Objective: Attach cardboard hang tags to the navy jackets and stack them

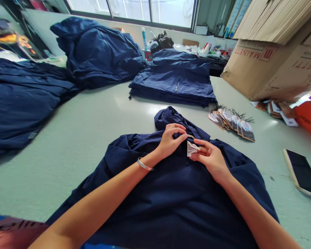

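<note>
A dark navy hooded jacket lies spread before me, its hood bunched at the far side. Around the neckline, my left hand is closed in a pinch at one end of a thin pale strip. The strip's other end meets the index finger of my right hand. Between that hand's thumb and fingers is a small white printed label, folded at an angle. Whether strip and label are one piece, I cannot tell.
Several hang tags with black strings lie fanned out at right. A phone rests near the right edge. Behind are a folded navy stack, heaped navy garments and a large cardboard box. More navy fabric covers the left.
</note>
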`<state>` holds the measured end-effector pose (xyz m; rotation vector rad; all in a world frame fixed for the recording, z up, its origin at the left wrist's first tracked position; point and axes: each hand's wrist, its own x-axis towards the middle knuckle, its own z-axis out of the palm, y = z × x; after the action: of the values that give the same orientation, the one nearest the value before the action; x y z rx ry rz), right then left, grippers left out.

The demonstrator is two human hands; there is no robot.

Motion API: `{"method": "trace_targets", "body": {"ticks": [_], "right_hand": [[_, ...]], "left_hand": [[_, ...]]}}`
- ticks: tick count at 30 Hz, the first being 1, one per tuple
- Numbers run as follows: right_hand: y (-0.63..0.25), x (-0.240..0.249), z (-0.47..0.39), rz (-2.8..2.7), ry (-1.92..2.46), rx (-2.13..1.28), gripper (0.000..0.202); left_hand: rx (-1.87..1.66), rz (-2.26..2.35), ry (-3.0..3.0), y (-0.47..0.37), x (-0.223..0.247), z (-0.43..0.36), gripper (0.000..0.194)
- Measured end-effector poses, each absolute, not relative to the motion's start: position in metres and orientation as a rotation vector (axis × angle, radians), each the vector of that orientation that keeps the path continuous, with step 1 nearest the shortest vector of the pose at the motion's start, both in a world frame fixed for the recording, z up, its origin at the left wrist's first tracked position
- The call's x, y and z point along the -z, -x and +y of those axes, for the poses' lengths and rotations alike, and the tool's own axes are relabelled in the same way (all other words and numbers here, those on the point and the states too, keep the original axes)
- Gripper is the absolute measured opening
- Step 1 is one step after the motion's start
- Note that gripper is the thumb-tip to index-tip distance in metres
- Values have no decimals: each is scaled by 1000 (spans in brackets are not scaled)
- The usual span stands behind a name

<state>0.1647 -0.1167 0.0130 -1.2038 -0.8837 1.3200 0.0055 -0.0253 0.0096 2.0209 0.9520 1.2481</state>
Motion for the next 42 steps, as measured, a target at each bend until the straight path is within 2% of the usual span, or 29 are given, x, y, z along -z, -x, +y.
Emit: {"method": "trace_targets", "body": {"ticks": [9,16,22,25,29,32,36,42], "right_hand": [[-166,3,-84,-1152,1121,-1144,34],[-174,11,-28,-1172,1110,-1032,33],[-206,-10,-18,-1113,1153,-979,36],[-259,-23,-25,-1091,1315,-718,34],[-348,-22,-38,-924,1866,-327,33],[-392,-11,-46,-821,1999,-250,26],[-411,2,-46,-774,2107,-202,21],[-418,13,-30,-828,2178,-180,29]], "left_hand": [[-1342,1094,-2289,-19,4,4,11],[-1370,1160,-2295,-33,8,64,11],[-1389,1155,-2291,-35,5,74,13],[-1540,1162,-2212,-35,-16,67,18],[-1650,1029,-2299,-57,-52,43,23],[-1461,710,-2498,-96,-59,13,28],[-1069,339,-2663,-162,-33,-19,32],[-710,529,-2766,-223,6,-18,43]]}}
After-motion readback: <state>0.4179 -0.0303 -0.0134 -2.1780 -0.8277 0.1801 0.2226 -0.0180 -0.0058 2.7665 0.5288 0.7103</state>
